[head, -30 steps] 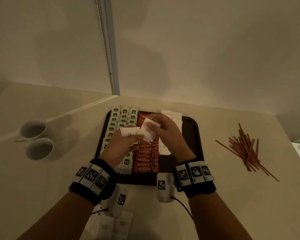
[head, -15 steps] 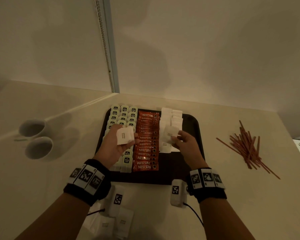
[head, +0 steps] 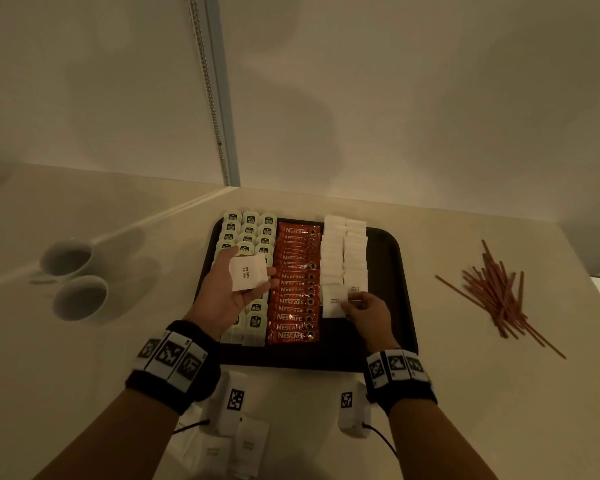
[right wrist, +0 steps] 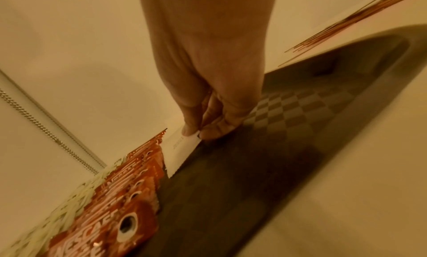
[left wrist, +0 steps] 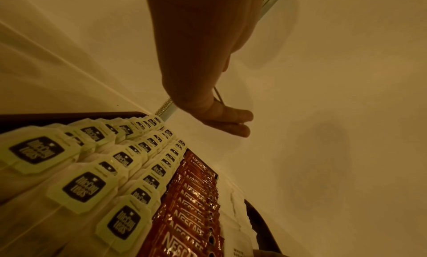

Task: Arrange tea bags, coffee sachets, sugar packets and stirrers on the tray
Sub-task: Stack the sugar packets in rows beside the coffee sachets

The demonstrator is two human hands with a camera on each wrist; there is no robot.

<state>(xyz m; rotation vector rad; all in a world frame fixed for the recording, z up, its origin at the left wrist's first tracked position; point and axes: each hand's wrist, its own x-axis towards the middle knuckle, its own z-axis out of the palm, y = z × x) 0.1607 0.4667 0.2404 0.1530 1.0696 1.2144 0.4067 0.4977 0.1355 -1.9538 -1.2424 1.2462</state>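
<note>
Since a second ago the two hands, then together over the coffee row passing a sugar packet, have parted: the right hand (head: 368, 311) has carried its packet (head: 334, 301) down to the near end of the sugar rows (head: 343, 252) and pinches its right edge between thumb and fingertips (right wrist: 193, 131), laying it flat against the tray (head: 388, 258). The left hand (head: 231, 289) lies palm up over the tea bags (head: 248, 233), fingers loosely cupped under a spare stack of packets (head: 248, 273), the thumb resting on it; how many are in that stack cannot be told. A packet of this kind looks light, thin and limp, likely to slide on its neighbours, so an edge pinch such as this one seems the right hold, with a light press to seat it. By count: tea bags in three columns under and beyond the left hand, coffee sachets (head: 297, 285) in one overlapped column just left of the right hand, sugar in two columns beyond its fingertips; single pieces overlap too much to number. A few more packets (head: 246, 445) lie on the counter below the left wrist. The stirrers (head: 496, 292), a loose pile too tangled to count, lie well right of the right hand, off the tray. Two cups (head: 77, 282) stand well left of the left hand.
</note>
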